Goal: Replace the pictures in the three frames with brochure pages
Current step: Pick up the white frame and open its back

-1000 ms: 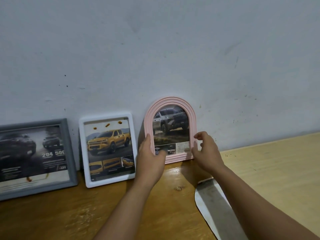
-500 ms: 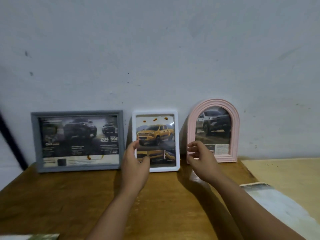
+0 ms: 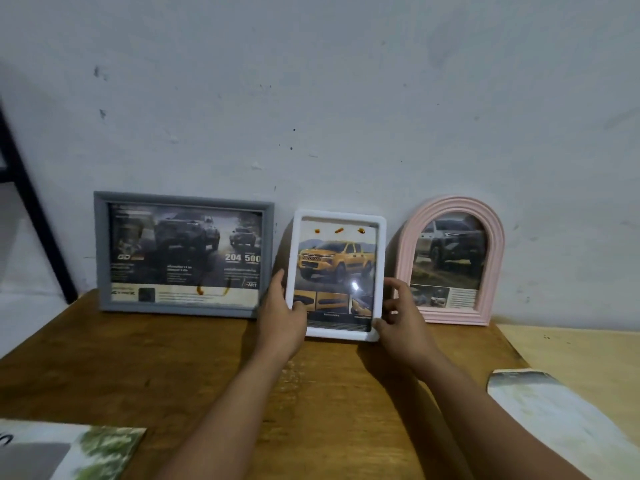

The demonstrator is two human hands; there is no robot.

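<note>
Both hands have left the arched pink ribbed frame (image 3: pixel 450 261) and come across to the white plastic rectangular frame (image 3: pixel 336 275) in the middle. The left hand (image 3: pixel 282 317) grips its lower left edge, thumb over the front; the right hand (image 3: pixel 401 315) pinches its lower right corner. It stands portrait, long axis upright, glass facing the room, leaning back against the pale wall (image 3: pixel 311 98) on the brown wooden table (image 3: pixel 173 358), between the grey wooden landscape frame (image 3: pixel 183 254) and the pink one. All three appear to hold truck brochure pages. Best to nudge it square with the bottom edge kept down, without bumping its neighbours.
</note>
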